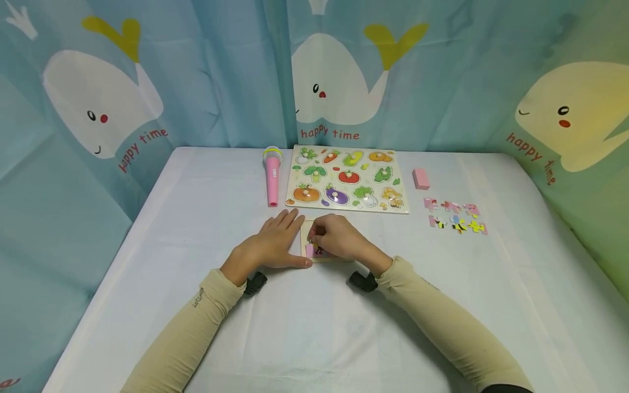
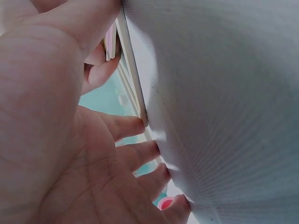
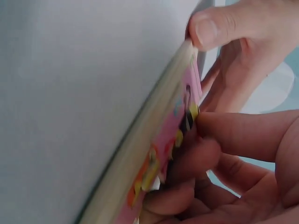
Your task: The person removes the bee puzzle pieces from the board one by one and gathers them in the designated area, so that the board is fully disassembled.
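A small wooden puzzle board point(image 1: 328, 260) with a pale rim lies in front of me, its lower-left part showing pink and dark picture pieces. My left hand point(image 1: 271, 241) rests at its left side with fingers spread, the thumb point(image 3: 205, 30) at the near left corner. Over the board, my right hand point(image 1: 338, 236) pinches a jigsaw piece point(image 3: 190, 115) with yellow and black on it, between thumb and fingers. That piece stands right at the pink picture surface point(image 3: 163, 140). Much of the board is hidden under the right hand.
Behind the board lies a larger vegetable puzzle point(image 1: 344, 177), with a pink toy microphone point(image 1: 273, 177) to its left. At the right are a pink block point(image 1: 420, 179) and several loose jigsaw pieces point(image 1: 459, 224) in two rows. A whale-print curtain point(image 1: 236, 82) borders the table.
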Available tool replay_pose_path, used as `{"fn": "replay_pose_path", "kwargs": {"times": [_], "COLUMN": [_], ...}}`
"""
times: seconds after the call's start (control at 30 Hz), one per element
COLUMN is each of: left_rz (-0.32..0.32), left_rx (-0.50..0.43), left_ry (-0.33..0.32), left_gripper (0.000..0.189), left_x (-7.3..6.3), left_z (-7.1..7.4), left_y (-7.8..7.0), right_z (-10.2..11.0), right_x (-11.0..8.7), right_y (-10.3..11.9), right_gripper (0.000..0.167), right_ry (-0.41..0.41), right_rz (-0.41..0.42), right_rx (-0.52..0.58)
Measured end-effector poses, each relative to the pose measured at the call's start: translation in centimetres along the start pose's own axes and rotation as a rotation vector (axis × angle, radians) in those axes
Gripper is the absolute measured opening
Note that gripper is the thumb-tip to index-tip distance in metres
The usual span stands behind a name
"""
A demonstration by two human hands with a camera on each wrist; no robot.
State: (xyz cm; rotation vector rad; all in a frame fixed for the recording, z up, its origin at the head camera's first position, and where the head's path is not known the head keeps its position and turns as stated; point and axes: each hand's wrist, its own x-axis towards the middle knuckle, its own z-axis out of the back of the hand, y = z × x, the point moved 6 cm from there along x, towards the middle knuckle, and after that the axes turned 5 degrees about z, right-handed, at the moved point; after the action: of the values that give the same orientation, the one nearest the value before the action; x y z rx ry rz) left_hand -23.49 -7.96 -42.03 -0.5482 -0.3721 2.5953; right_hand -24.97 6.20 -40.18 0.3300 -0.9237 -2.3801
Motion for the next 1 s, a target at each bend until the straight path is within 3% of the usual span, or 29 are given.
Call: {"fn": "replay_pose_path", "kwargs": {"times": [0.37, 0.7, 1.0], "left_rz": [0.019, 0.018, 0.015], "left_rx": [0.009, 0.011, 0.014], "left_ry": [0.013, 0.010, 0.015], "left_gripper": [0.111, 0.111, 0.112], "left_x": [0.14, 0.14, 0.13], "left_z": [0.03, -0.09, -0.02], "left_y": [-0.02, 0.13, 0.06], "right_z": [0.34, 0.11, -0.05], "right_x": [0.19, 0.22, 0.11], "right_y": [-0.13, -0.66, -0.92], "right_gripper": [0.010, 0.012, 0.015], "right_ry": [0.057, 0.045, 0.049], "right_rz": [0.009, 0.026, 0.018], "right_rx": [0.017, 0.141, 0.164]}}
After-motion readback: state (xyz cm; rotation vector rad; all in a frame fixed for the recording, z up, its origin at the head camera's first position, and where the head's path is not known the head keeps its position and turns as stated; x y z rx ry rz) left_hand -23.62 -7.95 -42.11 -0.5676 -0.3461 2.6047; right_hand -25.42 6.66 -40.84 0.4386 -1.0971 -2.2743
